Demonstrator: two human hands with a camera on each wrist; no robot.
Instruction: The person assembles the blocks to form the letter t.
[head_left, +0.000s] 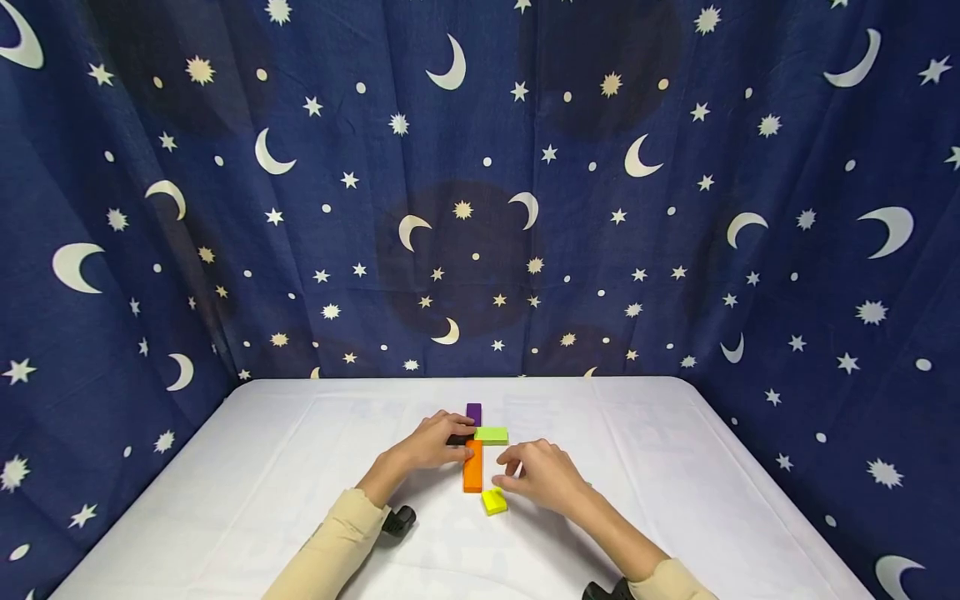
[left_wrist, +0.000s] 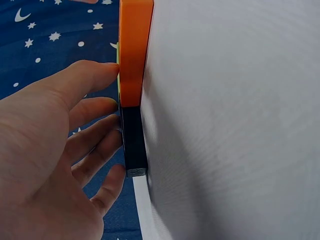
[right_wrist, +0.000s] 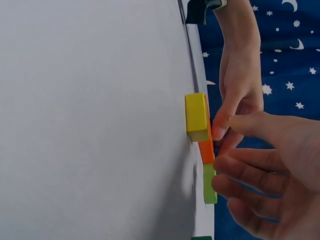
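Note:
Several coloured blocks lie together on the white table. An orange block (head_left: 472, 471) points toward the wearer, with a black block (left_wrist: 134, 142) and a light green block (head_left: 492, 435) at its far end. Beyond these is a purple block (head_left: 473, 412); a yellow block (head_left: 494, 502) sits near the orange one's near end. My left hand (head_left: 433, 442) touches the orange block with its thumb, its fingers spread along the black and light green blocks. Right of the orange block, my right hand (head_left: 546, 475) hovers with loosely bent fingers, holding nothing.
A dark green piece (right_wrist: 201, 238) shows at the bottom edge of the right wrist view. White cloth covers the table (head_left: 675, 467). A dark blue curtain (head_left: 480, 167) with moons and stars hangs behind and at both sides.

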